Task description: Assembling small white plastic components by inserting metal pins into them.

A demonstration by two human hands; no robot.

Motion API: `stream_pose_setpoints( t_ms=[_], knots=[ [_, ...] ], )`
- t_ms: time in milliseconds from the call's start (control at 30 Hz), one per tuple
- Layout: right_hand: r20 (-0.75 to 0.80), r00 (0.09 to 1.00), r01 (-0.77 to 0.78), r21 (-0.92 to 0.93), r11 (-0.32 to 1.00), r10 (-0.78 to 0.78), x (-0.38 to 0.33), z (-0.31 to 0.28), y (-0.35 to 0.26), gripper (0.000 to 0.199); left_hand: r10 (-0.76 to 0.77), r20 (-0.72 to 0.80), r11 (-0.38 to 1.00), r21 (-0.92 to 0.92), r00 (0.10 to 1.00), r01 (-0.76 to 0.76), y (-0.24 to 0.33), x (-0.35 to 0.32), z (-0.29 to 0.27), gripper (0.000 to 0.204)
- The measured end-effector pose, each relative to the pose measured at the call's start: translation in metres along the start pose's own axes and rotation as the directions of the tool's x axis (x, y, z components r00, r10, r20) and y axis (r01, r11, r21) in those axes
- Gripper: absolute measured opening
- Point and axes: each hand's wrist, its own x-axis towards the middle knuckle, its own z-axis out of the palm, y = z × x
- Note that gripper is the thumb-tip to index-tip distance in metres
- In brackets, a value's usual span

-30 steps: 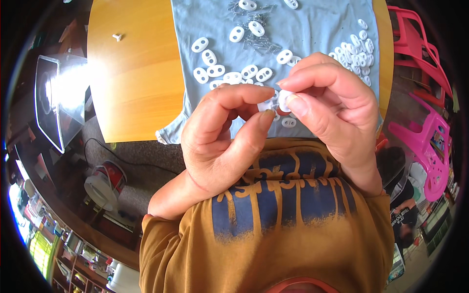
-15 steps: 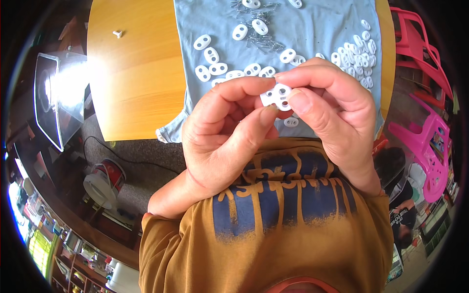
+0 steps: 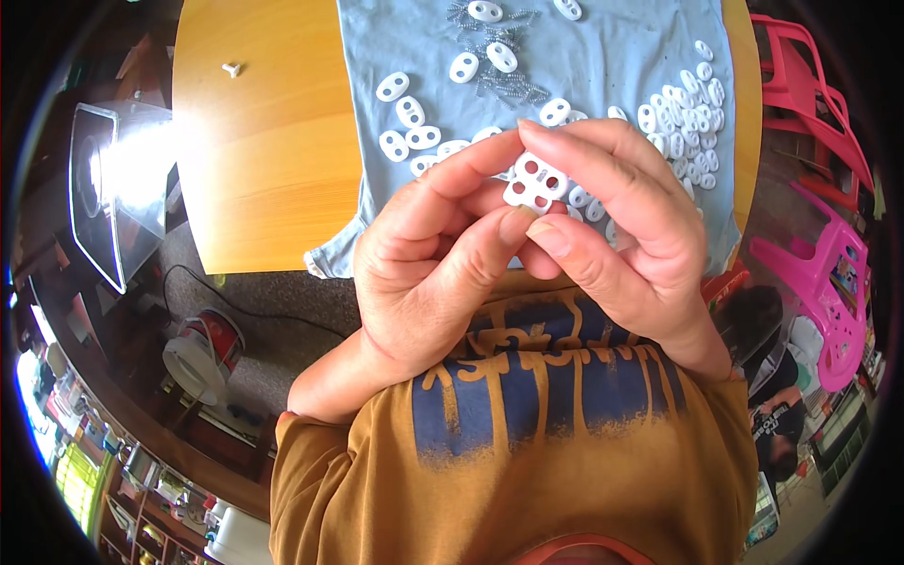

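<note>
The left hand (image 3: 428, 250) comes in at 8 o'clock from the work, nearly pinched, its forefinger arched and its thumb tip at the lower edge of a small white piece (image 3: 537, 181). The right hand (image 3: 633, 240) comes in at 4 o'clock, its forefinger curved over the top of the same piece and its thumb tip near the other thumb, so the piece sits between both sets of fingertips, four round holes showing. The hands hold it up over a pale blue cloth (image 3: 612, 66). Through the gap by the right palm, more white ovals (image 3: 594, 210) show at 4 o'clock. Farther out, at 10 o'clock, loose two-holed ovals (image 3: 410, 113) lie near one another; at 12 o'clock is a spread of thin metal springs (image 3: 513, 89) with a few ovals on and beside it. A crowded heap of smaller ovals (image 3: 686, 118) lies at 2 o'clock. The cloth covers part of a wooden table (image 3: 264, 160), where a little white bit (image 3: 232, 70) lies alone at 10 o'clock. Beyond the table are a red chair (image 3: 786, 24) at 2 o'clock, a pink chair (image 3: 841, 363) at 4 and a bucket (image 3: 193, 367) at 8. The person's brown shirt (image 3: 603, 461) fills 6 o'clock.
</note>
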Motion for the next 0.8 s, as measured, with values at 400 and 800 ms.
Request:
stream_pose_setpoints(
  t_ms=[400,800],
  knots=[
    [-0.003,0.998,0.058,-0.054,0.997,-0.058,-0.005,0.0,0.004,0.035,0.034,0.12,0.992,-0.123,0.992,-0.019,-0.005,0.002,-0.003,0.039],
    [-0.079,0.981,0.173,-0.039,0.984,-0.175,-0.012,0.01,0.008,0.034,0.246,0.094,0.969,-0.015,0.965,-0.246,-0.019,-0.003,0.002,0.036]
  ],
)
